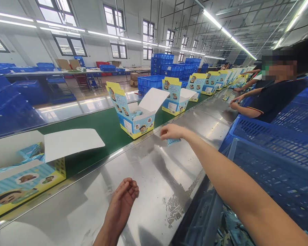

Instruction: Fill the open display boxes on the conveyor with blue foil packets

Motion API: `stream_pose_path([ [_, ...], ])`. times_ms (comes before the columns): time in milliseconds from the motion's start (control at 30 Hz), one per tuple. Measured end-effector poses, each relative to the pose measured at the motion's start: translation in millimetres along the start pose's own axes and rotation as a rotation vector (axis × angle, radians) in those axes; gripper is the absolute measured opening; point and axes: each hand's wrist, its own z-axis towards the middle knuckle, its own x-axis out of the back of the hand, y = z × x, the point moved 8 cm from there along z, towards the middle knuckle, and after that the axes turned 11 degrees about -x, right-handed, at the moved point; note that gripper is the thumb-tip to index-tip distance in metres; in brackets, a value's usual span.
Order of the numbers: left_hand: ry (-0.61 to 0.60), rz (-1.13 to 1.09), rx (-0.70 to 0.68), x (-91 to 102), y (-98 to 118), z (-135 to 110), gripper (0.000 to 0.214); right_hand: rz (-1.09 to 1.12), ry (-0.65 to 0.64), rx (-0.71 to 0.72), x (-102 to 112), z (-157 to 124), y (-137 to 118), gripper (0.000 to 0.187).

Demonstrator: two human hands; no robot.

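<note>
My right hand (171, 132) reaches out over the steel table and grips a small light-blue packet (174, 141), just right of an open printed carton (136, 116) on the green conveyor belt (97, 126). That carton has blue packets inside and its white lid stands open. My left hand (123, 200) rests low on the steel table (154, 177) with fingers loosely curled and nothing in it. A second open carton (23, 177) with packets lies at the near left on the belt.
More open cartons (176, 97) follow along the belt into the distance. A blue plastic crate (274, 160) with packets stands at my right. A co-worker in a dark shirt (274, 95) works further along the table. Stacked blue crates (164, 65) fill the background.
</note>
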Motion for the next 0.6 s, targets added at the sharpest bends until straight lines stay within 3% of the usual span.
stream_pose_path([
  [133,0.005,-0.002,0.001,0.3,0.5,-0.3,0.047,-0.198,-0.275,-0.071,-28.0,-2.7,8.2,0.023],
  [400,0.009,-0.013,-0.001,-5.7,-0.3,2.0,0.045,-0.337,-0.459,-0.178,-78.6,-4.0,10.3,0.039],
  [500,0.003,-0.018,0.003,-8.6,-5.0,3.7,0.042,-0.246,-0.297,-0.134,-64.6,2.6,-1.6,0.036],
  [600,-0.002,-0.024,0.000,-12.1,-12.6,5.0,0.039,-0.073,0.083,-0.002,-7.0,3.0,-19.6,0.035],
])
